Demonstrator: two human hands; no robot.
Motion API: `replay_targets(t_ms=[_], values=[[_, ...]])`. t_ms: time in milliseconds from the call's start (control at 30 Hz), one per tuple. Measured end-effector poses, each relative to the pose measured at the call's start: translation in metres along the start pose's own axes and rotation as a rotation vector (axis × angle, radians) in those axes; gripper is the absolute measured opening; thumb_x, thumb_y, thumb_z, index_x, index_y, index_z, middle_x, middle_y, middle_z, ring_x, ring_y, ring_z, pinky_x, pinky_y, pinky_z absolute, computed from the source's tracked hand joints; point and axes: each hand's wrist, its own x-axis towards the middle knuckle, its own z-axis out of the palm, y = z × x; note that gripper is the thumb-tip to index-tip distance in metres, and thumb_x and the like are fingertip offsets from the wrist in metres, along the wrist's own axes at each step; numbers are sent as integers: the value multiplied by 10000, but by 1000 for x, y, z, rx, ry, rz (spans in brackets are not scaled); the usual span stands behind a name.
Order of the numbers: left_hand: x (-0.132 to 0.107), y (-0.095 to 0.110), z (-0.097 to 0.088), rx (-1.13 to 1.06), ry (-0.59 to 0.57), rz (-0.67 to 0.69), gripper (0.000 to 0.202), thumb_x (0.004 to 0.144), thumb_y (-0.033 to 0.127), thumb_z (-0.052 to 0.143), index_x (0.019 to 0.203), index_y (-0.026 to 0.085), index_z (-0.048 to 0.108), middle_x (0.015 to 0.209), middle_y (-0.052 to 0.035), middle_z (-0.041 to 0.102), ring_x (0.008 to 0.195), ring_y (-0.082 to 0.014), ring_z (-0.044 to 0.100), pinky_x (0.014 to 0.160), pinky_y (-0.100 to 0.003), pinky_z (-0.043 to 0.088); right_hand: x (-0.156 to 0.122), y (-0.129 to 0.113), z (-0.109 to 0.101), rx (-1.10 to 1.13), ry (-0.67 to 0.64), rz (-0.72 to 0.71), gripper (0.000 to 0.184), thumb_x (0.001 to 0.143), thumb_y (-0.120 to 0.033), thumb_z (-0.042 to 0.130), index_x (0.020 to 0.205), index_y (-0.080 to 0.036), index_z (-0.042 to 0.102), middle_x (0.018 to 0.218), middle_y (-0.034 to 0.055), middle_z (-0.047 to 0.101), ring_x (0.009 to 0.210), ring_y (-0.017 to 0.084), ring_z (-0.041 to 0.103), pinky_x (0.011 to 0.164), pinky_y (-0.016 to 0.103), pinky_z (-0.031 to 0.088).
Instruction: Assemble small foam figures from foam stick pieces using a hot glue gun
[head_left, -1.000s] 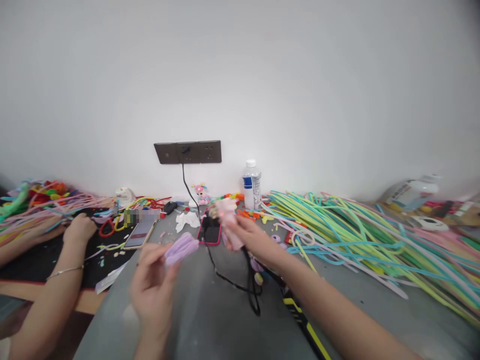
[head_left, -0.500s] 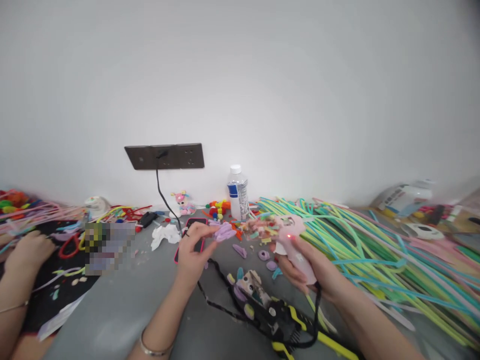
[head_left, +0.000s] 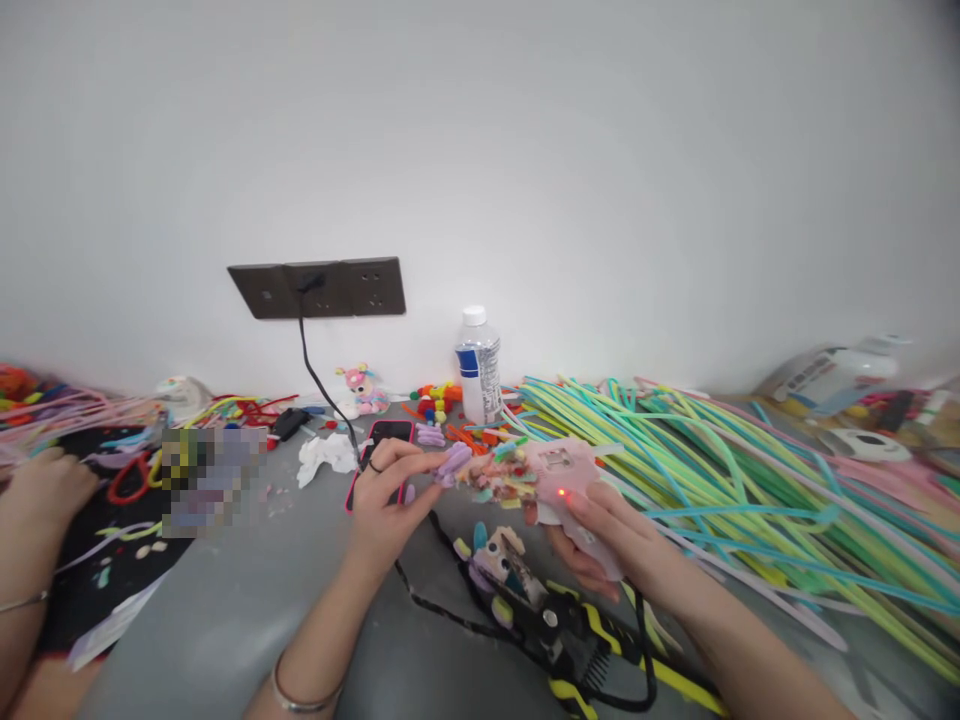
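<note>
My left hand (head_left: 386, 505) pinches a small lilac fuzzy pipe-cleaner piece (head_left: 454, 464) between thumb and fingertips. Wrapped in my right hand (head_left: 619, 535) is a pink hot glue gun (head_left: 553, 462), its red light lit and its front end crusted with coloured fuzzy scraps. That front end points left and comes up close to the lilac piece; whether they touch I cannot tell. Below both hands lies a small fuzzy figure (head_left: 491, 562) with a googly eye, against wire strippers (head_left: 559, 632) with black and yellow handles.
Long green, yellow and blue pipe cleaners (head_left: 720, 480) spread over the right side. A bottle (head_left: 478, 370) stands by the wall, near a small pink figure (head_left: 362, 392). Behind my left hand are a phone (head_left: 391, 432) and crumpled tissue (head_left: 328, 455). Another person's hand (head_left: 52, 490) rests at left.
The glue gun has moved left and turned a little, bringing its front end up to the lilac piece. My left hand keeps its pinch. The view has shifted slightly.
</note>
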Motion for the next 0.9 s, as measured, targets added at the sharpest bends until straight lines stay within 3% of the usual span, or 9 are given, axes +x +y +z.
replay_targets(t_ms=[400, 733, 900], values=[[2, 8, -5, 90, 40, 57, 181, 882, 176, 711, 1047, 248, 733, 841, -13, 657, 767, -150, 642, 695, -283, 525, -2, -3, -6, -38, 24, 10, 552, 908, -709, 537, 894, -168, 644, 484, -73, 413, 345, 63, 336, 359, 212, 238], [2, 9, -6, 73, 62, 59, 220, 845, 152, 737, 1039, 257, 744, 827, -11, 688, 750, -154, 654, 695, -290, 527, -5, -4, -11, -120, 93, 10, 531, 915, -710, 520, 856, -194, 632, 491, -57, 436, 337, 72, 338, 351, 222, 235], [1, 10, -7, 46, 78, 38, 252, 840, 131, 735, 1049, 271, 746, 845, -14, 692, 760, -157, 653, 698, -298, 521, -3, -5, -10, -217, 139, -14, 595, 913, -713, 514, 605, -205, 533, 476, -28, 429, 364, 88, 368, 373, 242, 256]])
